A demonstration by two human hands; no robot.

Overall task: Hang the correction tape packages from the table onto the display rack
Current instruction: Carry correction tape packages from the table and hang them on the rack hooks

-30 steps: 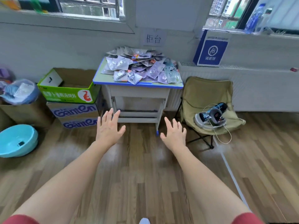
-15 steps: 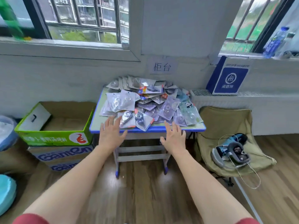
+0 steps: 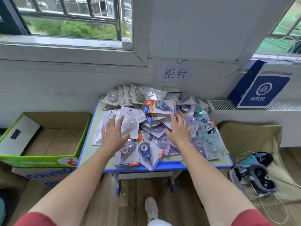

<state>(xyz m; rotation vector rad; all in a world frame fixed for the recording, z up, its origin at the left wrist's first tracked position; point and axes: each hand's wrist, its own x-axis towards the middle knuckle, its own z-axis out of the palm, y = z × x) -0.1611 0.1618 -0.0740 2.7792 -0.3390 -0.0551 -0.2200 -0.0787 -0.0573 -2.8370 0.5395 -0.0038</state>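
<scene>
A heap of correction tape packages (image 3: 156, 110) covers a small blue-edged table (image 3: 172, 166) under the window. The packs are white, grey, purple and light blue cards with clear blisters. My left hand (image 3: 113, 133) hovers flat, fingers spread, over a white package (image 3: 130, 123) on the left side of the heap. Over the purple packages (image 3: 156, 129) in the middle, my right hand (image 3: 178, 129) is stretched out with fingers straight. Neither hand holds anything. No display rack is in view.
An open green cardboard box (image 3: 40, 137) stands on another box left of the table. To the right are a folding chair (image 3: 254, 144) with a headset and cables (image 3: 255, 173), a radiator, and a blue-and-white box (image 3: 260, 85). My shoe (image 3: 151, 207) is on the wood floor below.
I have walked up to the table. Both hands moved forward from in front of the table edge to above the heap of packages.
</scene>
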